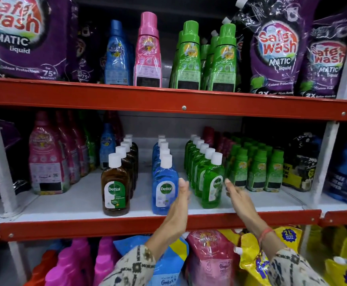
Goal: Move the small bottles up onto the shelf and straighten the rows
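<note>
Three front-to-back rows of small white-capped Dettol bottles stand on the middle shelf: a brown row, a blue row and a green row. My left hand is flat and upright between the blue and green rows, against the right side of the front blue bottle. My right hand is flat too, fingertips at the right side of the front green bottle. Neither hand holds anything.
Small green-capped bottles stand just right of the green row. Pink bottles fill the left of the shelf. The upper shelf carries tall bottles and purple pouches. Refill pouches lie below the red shelf edge.
</note>
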The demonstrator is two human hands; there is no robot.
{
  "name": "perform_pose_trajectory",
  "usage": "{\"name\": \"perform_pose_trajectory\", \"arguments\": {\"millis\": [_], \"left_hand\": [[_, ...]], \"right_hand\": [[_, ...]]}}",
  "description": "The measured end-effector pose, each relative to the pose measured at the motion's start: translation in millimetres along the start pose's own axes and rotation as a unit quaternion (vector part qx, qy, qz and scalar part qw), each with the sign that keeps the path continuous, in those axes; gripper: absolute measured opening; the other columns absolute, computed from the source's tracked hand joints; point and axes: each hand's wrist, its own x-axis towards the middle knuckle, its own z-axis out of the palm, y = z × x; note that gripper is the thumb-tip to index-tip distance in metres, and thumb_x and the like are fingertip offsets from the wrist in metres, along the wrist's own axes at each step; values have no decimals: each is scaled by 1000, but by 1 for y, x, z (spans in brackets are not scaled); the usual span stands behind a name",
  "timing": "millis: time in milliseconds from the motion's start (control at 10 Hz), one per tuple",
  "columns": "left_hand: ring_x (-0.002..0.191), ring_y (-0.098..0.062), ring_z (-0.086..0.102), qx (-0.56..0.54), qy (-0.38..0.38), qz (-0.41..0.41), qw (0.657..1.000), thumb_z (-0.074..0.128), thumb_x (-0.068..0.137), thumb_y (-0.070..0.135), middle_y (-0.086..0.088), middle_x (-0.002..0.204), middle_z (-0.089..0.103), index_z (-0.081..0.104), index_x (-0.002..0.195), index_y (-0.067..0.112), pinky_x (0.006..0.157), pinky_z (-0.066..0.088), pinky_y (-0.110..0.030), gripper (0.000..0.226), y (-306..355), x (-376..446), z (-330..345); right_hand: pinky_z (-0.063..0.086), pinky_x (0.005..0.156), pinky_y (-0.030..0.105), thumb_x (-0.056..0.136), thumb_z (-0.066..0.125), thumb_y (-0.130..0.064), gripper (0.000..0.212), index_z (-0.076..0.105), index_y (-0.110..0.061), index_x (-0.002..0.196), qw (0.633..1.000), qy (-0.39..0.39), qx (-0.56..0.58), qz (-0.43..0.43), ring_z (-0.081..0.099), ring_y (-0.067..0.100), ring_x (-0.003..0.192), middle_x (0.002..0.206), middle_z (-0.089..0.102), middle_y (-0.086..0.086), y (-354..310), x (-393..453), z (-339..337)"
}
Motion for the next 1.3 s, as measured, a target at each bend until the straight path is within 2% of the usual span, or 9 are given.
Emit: {"name": "perform_pose_trajectory", "arguments": {"millis": [100, 200, 400, 600, 800, 900, 1100, 1200, 1300], "left_hand": [[146, -21, 22, 20, -48, -47, 998, -2, 60, 87, -3, 159, 20, 16, 150, 25, 120, 6, -43, 111, 2, 19, 18], [147, -22, 20, 23, -79, -62, 995, 0, 43, 99, -3, 160, 20, 13, 151, 23, 121, 8, -42, 133, 3, 29, 28], [143, -15, 30, 30, -78, -21, 996, 3, 54, 100, 6, 155, 35, 28, 146, 40, 121, 18, -48, 113, -8, 39, 30], [136, -17, 41, 22, -58, -20, 998, 8, 51, 101, 5, 146, 47, 41, 142, 31, 119, 25, -47, 119, 1, 37, 31], [138, -21, 38, 23, -43, -27, 998, 7, 63, 84, -4, 149, 43, 37, 144, 20, 120, 22, -44, 107, 7, 30, 31], [136, -20, 41, 34, -48, -25, 998, 6, 58, 88, -4, 147, 46, 40, 142, 23, 120, 24, -46, 112, 5, 31, 31], [139, -20, 37, 53, -56, -25, 997, 5, 67, 81, -5, 150, 41, 36, 145, 21, 121, 21, -43, 104, 6, 27, 30], [142, -12, 27, 105, -72, 1, 992, 5, 83, 73, 4, 153, 35, 27, 148, 25, 118, 15, -32, 84, 5, 19, 25], [137, -1, 33, 140, 17, 124, 982, 18, 89, 69, 15, 141, 44, 32, 146, 26, 116, 23, -24, 73, 6, 8, 11]], "right_hand": [[28, 114, 43, 86, 32, -74, 81, 44, -22, 146, 995, -95, -29, -3, 41, 24, 140, 153, 43, 4, -5, 4, -10], [25, 114, 37, 92, 34, -65, 68, 41, -26, 147, 990, -142, -7, -11, 36, 19, 143, 155, 40, -4, -12, -2, -13], [35, 93, 28, 91, 40, -63, 52, 58, -23, 119, 996, -69, -37, -47, 55, 14, 112, 135, 61, 5, -4, -6, -13], [41, 94, 32, 90, 42, -63, 47, 55, -24, 113, 997, -60, -10, -48, 59, 15, 108, 125, 63, -1, 5, -1, -18], [39, 73, 11, 96, 42, -52, 42, 58, -20, 119, 996, -67, 10, -51, 54, -12, 85, 109, 62, -10, 6, -1, -18], [45, 80, 21, 94, 43, -55, 45, 61, -21, 117, 996, -66, 17, -49, 63, -1, 94, 115, 67, 0, 9, 1, -18], [43, 73, 14, 94, 42, -54, 40, 61, -24, 112, 996, -59, 24, -61, 64, -2, 91, 105, 70, -3, 8, -3, -16], [45, 86, 26, 90, 39, -62, 51, 61, -25, 117, 996, -44, 36, -65, 65, 9, 101, 110, 69, -4, 9, -3, -17], [45, 103, 44, 84, 42, -69, 56, 65, -26, 110, 993, 41, 46, -101, 64, 17, 110, 110, 71, -5, 13, -3, -33]]}}
